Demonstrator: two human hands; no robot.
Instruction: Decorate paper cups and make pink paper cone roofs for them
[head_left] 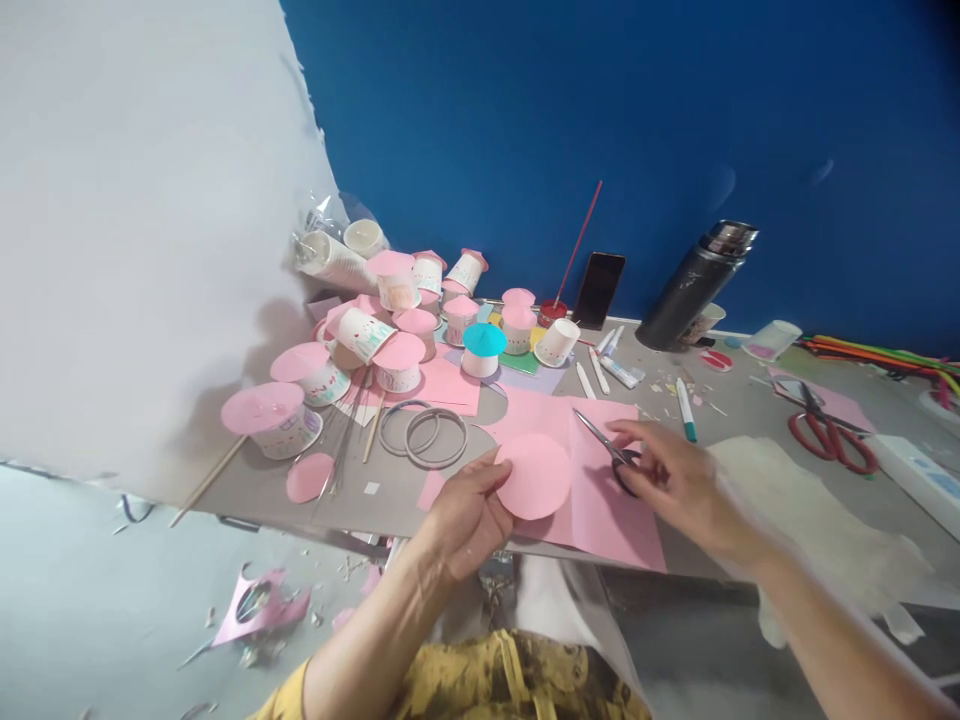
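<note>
My left hand [474, 510] pinches a round pink paper disc [536, 478] by its left edge, thumb on top. The disc is held over a larger pink sheet [611, 525] with a crease down it. To the right, my right hand [667, 475] has its thumb and fingers around the black handles of a pair of scissors [596, 430]. The blades point up and left over the pink sheet. Two grey rings [435, 438] lie left of the disc. Paper cups with pink cone tops [399, 360] crowd the table's left side, and one cup has a blue top [484, 342].
A dark flask [694, 290] and a phone [600, 290] stand against the blue wall. Markers [685, 410], red-handled scissors [829, 435] and a pale glove [810, 510] lie rightward. A stick [210, 480] overhangs the left edge. Paper scraps [262, 605] litter the floor.
</note>
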